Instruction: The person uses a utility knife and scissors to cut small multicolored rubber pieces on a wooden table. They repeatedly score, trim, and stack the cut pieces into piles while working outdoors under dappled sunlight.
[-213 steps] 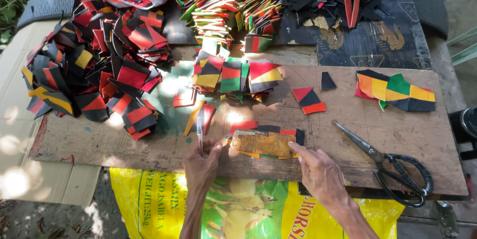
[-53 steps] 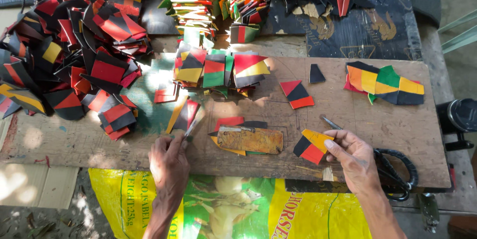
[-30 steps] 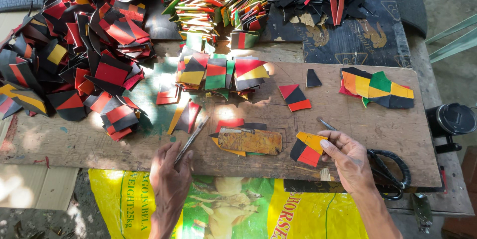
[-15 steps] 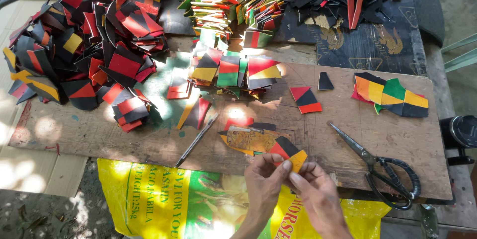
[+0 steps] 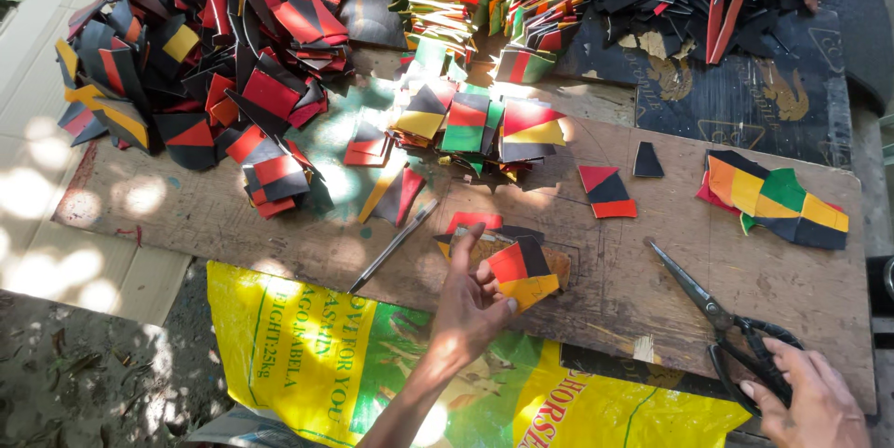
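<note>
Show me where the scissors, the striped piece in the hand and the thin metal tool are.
scissors point(image 5: 722, 322): head view, on the pivot.
striped piece point(image 5: 521, 269): head view, on its red and black middle.
thin metal tool point(image 5: 393, 246): head view, mid-shaft.

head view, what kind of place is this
Probably an outdoor craft workbench: a rough wooden board in dappled sunlight, heaps of cut coloured pieces, and scissors under the right hand.

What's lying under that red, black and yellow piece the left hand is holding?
Under the striped piece in the left hand lies a brownish template on the wooden board; its middle is covered.
</note>
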